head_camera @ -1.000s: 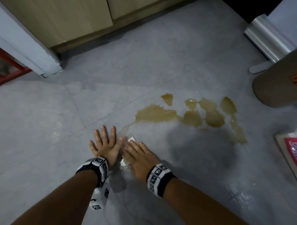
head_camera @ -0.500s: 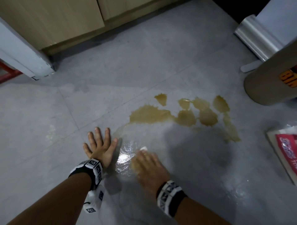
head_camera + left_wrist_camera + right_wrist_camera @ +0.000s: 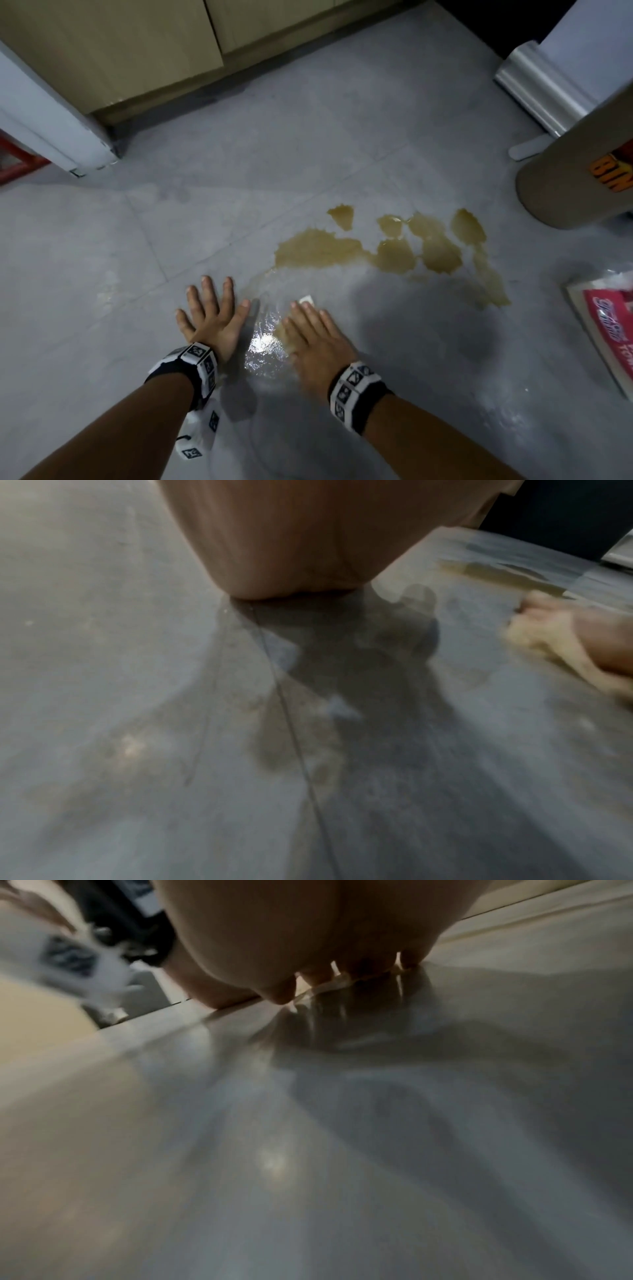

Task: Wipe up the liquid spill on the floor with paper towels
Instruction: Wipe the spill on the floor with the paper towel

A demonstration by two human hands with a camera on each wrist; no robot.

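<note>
A brown liquid spill (image 3: 387, 250) lies in several joined patches on the grey tiled floor (image 3: 102, 274). Nearer me a wet, shiny smear (image 3: 263, 342) glistens between my hands. My right hand (image 3: 315, 335) presses flat on a soaked paper towel (image 3: 307, 300); only its white corner and a stained edge show past the fingers. In the left wrist view the towel (image 3: 548, 645) looks yellow-brown under that hand. My left hand (image 3: 212, 315) rests flat on the floor, fingers spread, holding nothing.
A pack of paper towels (image 3: 606, 325) lies at the right edge. A brown cylinder (image 3: 579, 178) and a metal bin (image 3: 541, 89) stand at the far right. Wooden cabinets (image 3: 137, 51) and a white panel (image 3: 51, 130) line the back.
My right hand with the towel slid away from the left hand toward the right and slightly forward, leaving a wet sheen between them. The left hand stayed planted.
</note>
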